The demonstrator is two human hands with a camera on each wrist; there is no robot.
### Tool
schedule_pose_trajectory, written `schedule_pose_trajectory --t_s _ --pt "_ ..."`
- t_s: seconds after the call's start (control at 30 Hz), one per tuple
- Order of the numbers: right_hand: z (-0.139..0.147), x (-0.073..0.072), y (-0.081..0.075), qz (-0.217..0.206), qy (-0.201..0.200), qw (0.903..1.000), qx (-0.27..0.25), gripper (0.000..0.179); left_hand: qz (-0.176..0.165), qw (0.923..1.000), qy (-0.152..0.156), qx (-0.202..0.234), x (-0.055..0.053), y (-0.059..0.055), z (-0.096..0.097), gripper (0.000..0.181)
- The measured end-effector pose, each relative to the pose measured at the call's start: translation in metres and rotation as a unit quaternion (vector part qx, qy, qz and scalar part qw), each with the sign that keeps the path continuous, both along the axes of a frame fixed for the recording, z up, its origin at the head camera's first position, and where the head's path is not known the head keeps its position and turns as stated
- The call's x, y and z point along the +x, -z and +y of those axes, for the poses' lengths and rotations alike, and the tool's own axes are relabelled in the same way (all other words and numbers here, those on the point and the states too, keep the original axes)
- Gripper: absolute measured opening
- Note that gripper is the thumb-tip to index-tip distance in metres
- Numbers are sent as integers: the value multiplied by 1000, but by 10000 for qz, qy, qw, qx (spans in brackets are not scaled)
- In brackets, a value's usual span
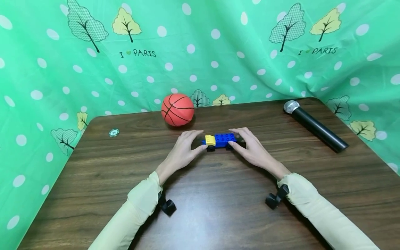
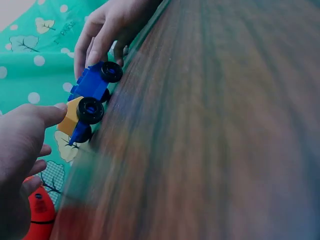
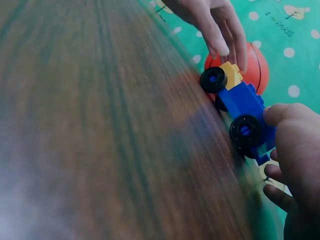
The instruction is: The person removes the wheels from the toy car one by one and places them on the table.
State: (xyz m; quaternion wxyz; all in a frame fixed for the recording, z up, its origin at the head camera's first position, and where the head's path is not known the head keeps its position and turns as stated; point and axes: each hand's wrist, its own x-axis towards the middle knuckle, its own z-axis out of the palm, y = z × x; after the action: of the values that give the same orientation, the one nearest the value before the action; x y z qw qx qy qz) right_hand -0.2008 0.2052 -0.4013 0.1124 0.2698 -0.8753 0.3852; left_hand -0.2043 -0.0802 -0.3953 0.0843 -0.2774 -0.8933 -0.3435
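A toy car (image 1: 222,139) of blue studded bricks stands on its black wheels on the wooden table, a yellow block (image 1: 210,140) at its left end. Beside that end is my left hand (image 1: 184,150), fingers spread and thumb in front; whether the thumb touches the car I cannot tell. At the blue rear end, my right hand (image 1: 252,147) has its thumb over the near side and its fingers extended behind. Both wrist views show the car between the two hands, with black wheels (image 2: 90,110) facing the camera and my right thumb (image 3: 280,114) against or very near the blue body.
Behind the car, near the table's back edge, sits an orange-red basketball (image 1: 177,109). A black microphone (image 1: 315,125) with a silver head lies at right. At left is a small round poker chip (image 1: 114,132). A green patterned cloth (image 1: 200,45) hangs behind the table (image 1: 206,208).
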Motion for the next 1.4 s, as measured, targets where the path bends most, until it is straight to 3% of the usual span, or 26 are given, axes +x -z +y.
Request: schedule_pose_trajectory --t_s 0.17,0.33,0.93,1.4 --pt "-2 -3 -1 -51 -22 10000 -51 40 -204 9994 228 183 -7 4 8 50" --pt "-3 -3 -1 -50 -46 9999 -76 39 -141 9991 228 314 -10 6 12 43" --pt "-3 -2 -1 -59 18 9996 -292 33 -32 9986 174 503 -7 3 12 41" --pt "-5 7 -9 383 -215 9972 -612 32 441 9930 379 1025 0 -3 5 40"
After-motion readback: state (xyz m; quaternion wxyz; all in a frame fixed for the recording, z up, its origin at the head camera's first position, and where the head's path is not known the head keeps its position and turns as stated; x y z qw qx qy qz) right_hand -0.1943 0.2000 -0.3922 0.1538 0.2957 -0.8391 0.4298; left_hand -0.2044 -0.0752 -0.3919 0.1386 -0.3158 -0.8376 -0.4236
